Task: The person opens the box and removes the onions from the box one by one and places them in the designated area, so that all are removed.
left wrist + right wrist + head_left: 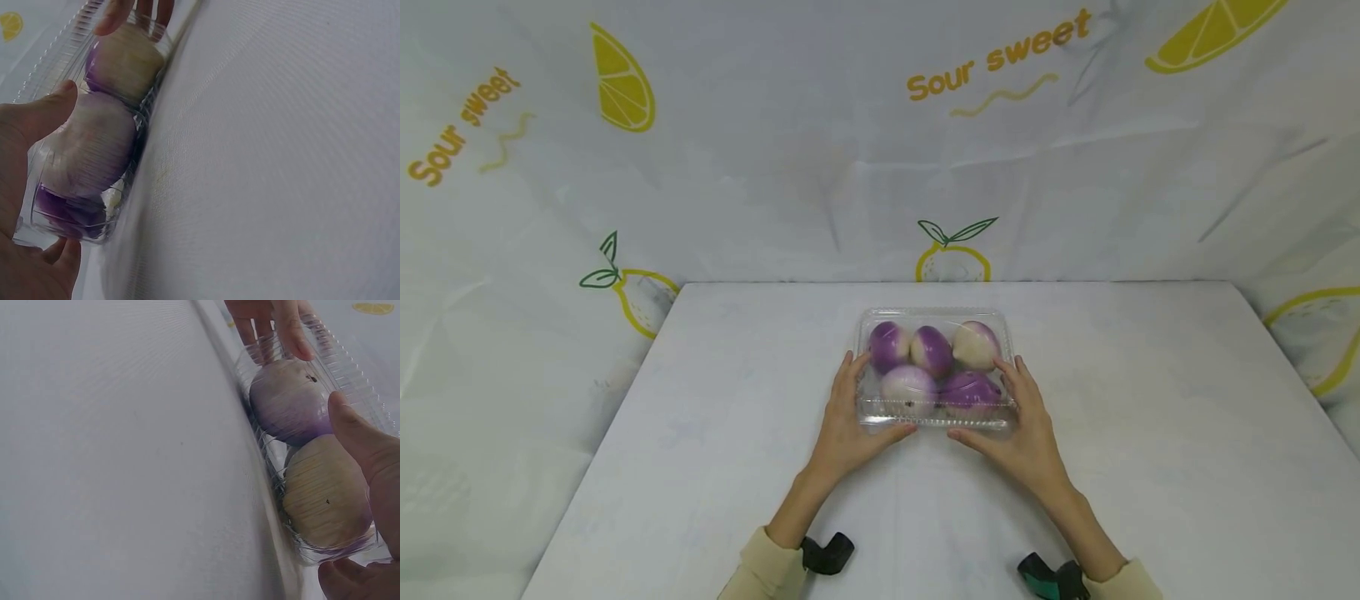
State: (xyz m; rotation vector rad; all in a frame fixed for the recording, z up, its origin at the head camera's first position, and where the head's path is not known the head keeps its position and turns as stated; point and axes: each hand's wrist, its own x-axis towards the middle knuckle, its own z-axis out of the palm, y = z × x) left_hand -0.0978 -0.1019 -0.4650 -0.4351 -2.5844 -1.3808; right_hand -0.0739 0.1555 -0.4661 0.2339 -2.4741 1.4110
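A clear plastic box (934,313) with a ridged rim holds several purple-and-white turnips (908,388) and sits on the table, near its middle. My left hand (842,421) grips the box's left side, thumb along the front edge and fingers round the side. On the opposite side my right hand (1026,425) holds it the same way, its thumb at the front edge. Both wrist views show the box from close by, with a pale turnip (90,144) on the left and another turnip (328,490) on the right behind the clear wall. The box's underside is hidden.
A white table (700,433) spreads out around the box. Behind it hangs a white sheet (790,150) printed with lemons and lettering, which also runs down both sides. Black straps (827,554) sit at the wrists, by the cuffs of light sleeves (767,562).
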